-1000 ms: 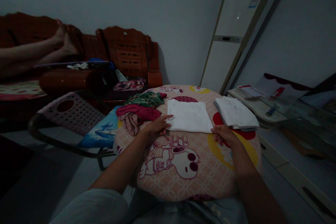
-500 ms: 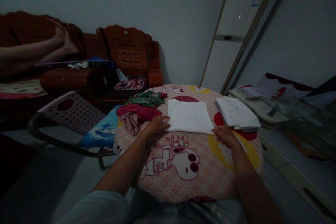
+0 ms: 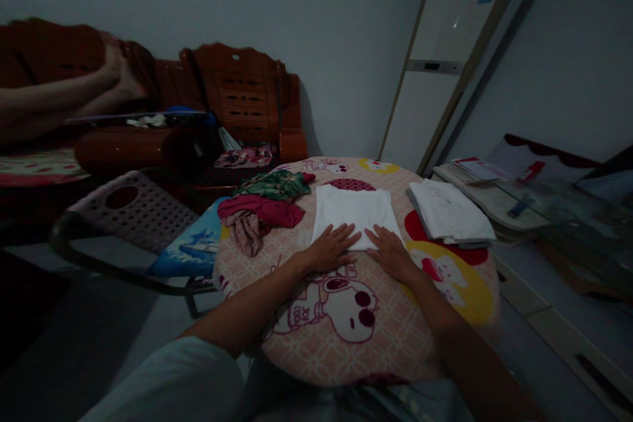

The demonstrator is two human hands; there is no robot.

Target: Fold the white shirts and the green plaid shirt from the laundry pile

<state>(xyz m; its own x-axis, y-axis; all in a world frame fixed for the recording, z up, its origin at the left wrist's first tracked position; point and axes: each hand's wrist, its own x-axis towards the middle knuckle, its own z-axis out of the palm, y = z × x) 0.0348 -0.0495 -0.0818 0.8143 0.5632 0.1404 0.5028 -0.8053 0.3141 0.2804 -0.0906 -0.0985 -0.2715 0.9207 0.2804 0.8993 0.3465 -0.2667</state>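
A folded white cloth, perhaps a garment (image 3: 352,206), lies flat on the round table with its pink patterned cover (image 3: 316,356). My left hand (image 3: 332,248) rests palm down on its near edge, fingers spread. Beside it, my right hand (image 3: 388,250) lies flat on the same edge, its fingers stretched toward the left. Neither hand grips anything. To the right sits a stack of folded white cloth (image 3: 449,211). Crumpled clothes lie at the left: a green patterned piece (image 3: 274,184), a dark pink piece (image 3: 270,211) and a dusty pink piece (image 3: 244,231).
A chair (image 3: 133,204) with a blue cushion (image 3: 192,250) stands left of the table. Behind are wooden seats (image 3: 237,92), with a person's legs (image 3: 59,102) stretched over them. A tall white air conditioner (image 3: 435,79) and a cabinet with papers (image 3: 475,171) are at the right.
Both hands have moved inward from the cloth's two near corners. They have let go of the corners and now lie flat with spread fingers on its near edge.
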